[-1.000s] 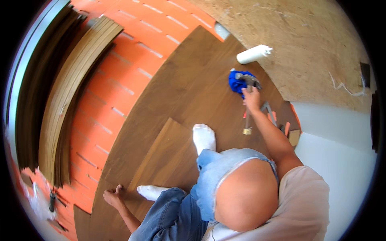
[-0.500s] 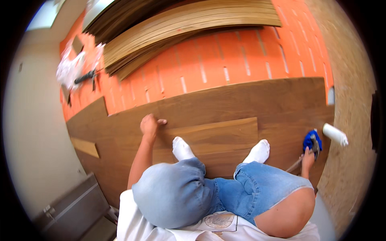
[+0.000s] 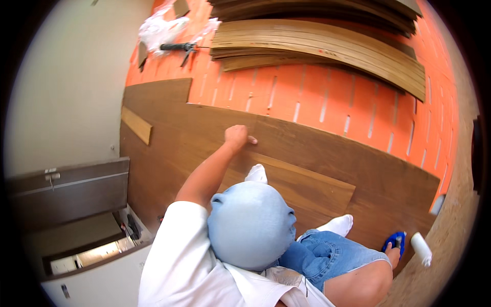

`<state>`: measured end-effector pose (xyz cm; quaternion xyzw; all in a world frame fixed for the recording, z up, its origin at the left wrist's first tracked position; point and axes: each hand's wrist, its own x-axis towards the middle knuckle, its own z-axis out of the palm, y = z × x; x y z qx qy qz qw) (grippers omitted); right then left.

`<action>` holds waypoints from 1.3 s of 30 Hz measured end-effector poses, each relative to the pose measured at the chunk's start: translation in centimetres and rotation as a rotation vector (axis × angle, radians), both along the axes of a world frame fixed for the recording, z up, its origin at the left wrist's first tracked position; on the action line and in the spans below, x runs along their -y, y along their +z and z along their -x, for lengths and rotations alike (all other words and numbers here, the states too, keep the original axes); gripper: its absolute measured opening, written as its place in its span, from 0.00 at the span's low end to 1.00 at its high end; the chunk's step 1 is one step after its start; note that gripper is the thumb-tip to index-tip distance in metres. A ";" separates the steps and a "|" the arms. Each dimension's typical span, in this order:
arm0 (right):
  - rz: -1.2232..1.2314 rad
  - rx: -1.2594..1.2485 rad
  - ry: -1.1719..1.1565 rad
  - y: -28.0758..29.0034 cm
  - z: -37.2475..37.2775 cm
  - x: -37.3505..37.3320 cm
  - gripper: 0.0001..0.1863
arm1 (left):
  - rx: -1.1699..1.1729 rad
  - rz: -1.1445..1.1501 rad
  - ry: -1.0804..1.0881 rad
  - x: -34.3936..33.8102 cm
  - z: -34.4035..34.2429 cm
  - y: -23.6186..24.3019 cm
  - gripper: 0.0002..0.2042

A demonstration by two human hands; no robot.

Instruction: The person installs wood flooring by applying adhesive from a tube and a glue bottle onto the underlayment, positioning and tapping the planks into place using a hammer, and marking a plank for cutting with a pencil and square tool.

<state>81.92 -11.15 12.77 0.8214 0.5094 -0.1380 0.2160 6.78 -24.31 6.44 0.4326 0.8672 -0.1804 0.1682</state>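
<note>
My left hand [image 3: 238,137] rests on the laid brown plank flooring [image 3: 327,142] close to its edge, fingers curled and thumb out, with nothing seen in them. A lighter loose board [image 3: 302,179] lies across the floor between that hand and my right side. My right hand [image 3: 393,253], partly behind my knee, is closed on a hammer [image 3: 398,243] over a bunched blue cloth [image 3: 389,240]. A white squeeze bottle [image 3: 421,248] lies on its side just right of them.
Two stacks of planks [image 3: 312,43] lie on orange slotted underlay [image 3: 358,110], with a black tool [image 3: 174,47] and crumpled plastic [image 3: 161,30]. A short offcut [image 3: 137,125] is by the pale wall [image 3: 66,92]. An open hatch with raised lid [image 3: 71,187] is at lower left.
The view has swung round, bringing the wall and hatch into sight at left. My left hand stays curled on the floor. My right hand stays on the hammer, now more hidden by my knee.
</note>
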 end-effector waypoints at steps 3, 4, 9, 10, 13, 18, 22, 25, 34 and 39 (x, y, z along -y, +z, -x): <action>-0.089 -0.506 -0.128 0.6 3.4 -3.6 0.23 | 0.023 0.038 -0.030 0.5 0.4 0.1 0.28; -0.078 -0.531 -0.087 0.4 4.4 -4.7 0.20 | 0.018 0.025 -0.040 0.9 0.8 0.2 0.27; -0.110 -0.523 0.071 -0.9 6.7 -8.6 0.18 | -0.108 -0.086 0.044 5.8 3.9 1.7 0.17; -0.123 -0.510 0.074 -1.1 7.0 -9.1 0.18 | -0.105 -0.116 0.094 7.2 4.8 2.3 0.15; -0.134 -0.489 0.182 -1.6 8.7 -10.6 0.17 | -0.131 -0.217 0.237 10.0 6.7 3.8 0.12; -0.165 -0.478 0.478 -0.2 14.4 -12.3 0.14 | -0.098 -0.266 0.321 11.7 10.1 5.8 0.11; -0.194 -0.520 0.629 3.5 19.9 -14.3 0.13 | -0.082 -0.280 0.329 11.6 16.1 7.0 0.12; -0.216 -0.530 0.634 6.5 24.0 -15.8 0.13 | -0.097 -0.251 0.342 11.4 23.2 7.7 0.12; -0.102 -0.568 0.638 13.7 35.3 -15.6 0.09 | -0.015 -0.468 0.441 8.1 49.4 5.0 0.13; -0.007 -0.492 0.564 16.2 41.5 -12.7 0.07 | 0.097 -0.743 0.501 1.1 57.7 -0.2 0.18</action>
